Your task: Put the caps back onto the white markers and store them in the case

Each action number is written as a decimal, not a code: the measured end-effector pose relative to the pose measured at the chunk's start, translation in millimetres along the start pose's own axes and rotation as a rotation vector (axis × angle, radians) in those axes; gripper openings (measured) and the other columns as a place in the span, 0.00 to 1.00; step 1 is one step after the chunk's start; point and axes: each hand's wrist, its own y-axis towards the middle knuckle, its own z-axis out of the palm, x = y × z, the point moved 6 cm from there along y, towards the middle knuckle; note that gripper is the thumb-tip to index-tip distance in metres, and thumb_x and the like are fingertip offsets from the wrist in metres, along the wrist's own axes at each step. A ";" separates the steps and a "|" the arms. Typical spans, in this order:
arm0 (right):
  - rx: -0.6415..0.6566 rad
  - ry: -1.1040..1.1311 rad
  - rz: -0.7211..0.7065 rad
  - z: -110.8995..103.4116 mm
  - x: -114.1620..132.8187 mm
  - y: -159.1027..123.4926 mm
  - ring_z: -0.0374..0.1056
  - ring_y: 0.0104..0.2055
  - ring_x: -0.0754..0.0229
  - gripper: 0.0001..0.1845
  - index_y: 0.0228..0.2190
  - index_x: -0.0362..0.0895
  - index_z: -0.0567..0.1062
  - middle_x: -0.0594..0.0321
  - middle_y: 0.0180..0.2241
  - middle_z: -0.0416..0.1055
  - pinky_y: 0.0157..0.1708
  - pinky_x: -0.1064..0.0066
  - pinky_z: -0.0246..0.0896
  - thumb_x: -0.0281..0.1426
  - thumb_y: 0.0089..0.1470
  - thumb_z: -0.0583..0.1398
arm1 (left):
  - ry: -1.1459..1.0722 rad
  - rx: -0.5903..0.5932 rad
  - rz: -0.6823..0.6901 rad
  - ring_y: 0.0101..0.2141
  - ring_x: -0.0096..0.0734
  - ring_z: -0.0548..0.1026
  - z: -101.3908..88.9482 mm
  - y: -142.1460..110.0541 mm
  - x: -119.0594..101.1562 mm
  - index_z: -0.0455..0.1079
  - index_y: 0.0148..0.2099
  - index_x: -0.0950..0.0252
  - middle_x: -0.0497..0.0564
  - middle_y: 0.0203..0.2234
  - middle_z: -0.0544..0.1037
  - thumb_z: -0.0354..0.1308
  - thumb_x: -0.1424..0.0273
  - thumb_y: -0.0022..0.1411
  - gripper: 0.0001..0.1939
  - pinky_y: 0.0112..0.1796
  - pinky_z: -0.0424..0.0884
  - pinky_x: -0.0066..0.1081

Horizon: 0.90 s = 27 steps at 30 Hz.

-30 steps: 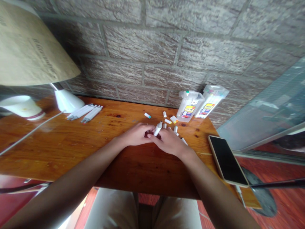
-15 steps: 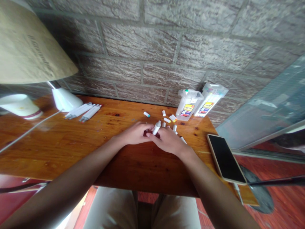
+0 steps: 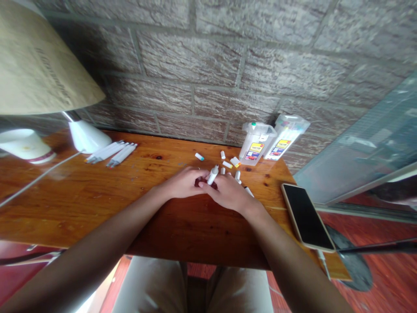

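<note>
A white marker (image 3: 213, 174) stands tilted between my two hands, its narrow tip end uppermost. My right hand (image 3: 230, 192) is closed around it, with the thumb along its near side. Against the marker's left side rests my left hand (image 3: 185, 182), its fingers curled inward; what they hold, if anything, is hidden. Just beyond my hands lie several loose white marker caps, among them one with a blue end (image 3: 199, 156) and one with a yellow end (image 3: 227, 164). Others lie partly behind my right hand.
Several white markers (image 3: 122, 155) lie by the lamp base (image 3: 87, 137) at left, near a paper cup (image 3: 28, 145). Two clear marker cases (image 3: 256, 150) stand at the back right. A phone (image 3: 308, 217) lies on the table's (image 3: 156, 221) right edge, its cable plugged in.
The whole view has shifted slightly. My hands keep the same hold around the marker, and the caps lie as before.
</note>
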 end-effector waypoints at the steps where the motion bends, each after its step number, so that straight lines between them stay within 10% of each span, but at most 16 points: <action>1: 0.001 0.000 0.002 -0.2 0.1 0.0 0.75 0.44 0.53 0.25 0.40 0.43 0.80 0.54 0.40 0.80 0.44 0.69 0.61 0.47 0.66 0.51 | 0.000 0.000 0.000 0.24 0.22 0.66 0.2 0.0 0.0 0.65 0.31 0.66 0.44 0.23 0.71 0.58 0.67 0.61 0.09 0.28 0.59 0.23; 27: 0.007 -0.014 0.011 2.1 -1.6 0.1 0.75 0.44 0.52 0.26 0.39 0.43 0.80 0.53 0.39 0.80 0.46 0.67 0.61 0.48 0.66 0.50 | -0.001 -0.004 0.023 0.23 0.22 0.66 -0.9 0.4 -2.0 0.66 0.31 0.65 0.44 0.23 0.72 0.57 0.67 0.61 0.09 0.28 0.59 0.23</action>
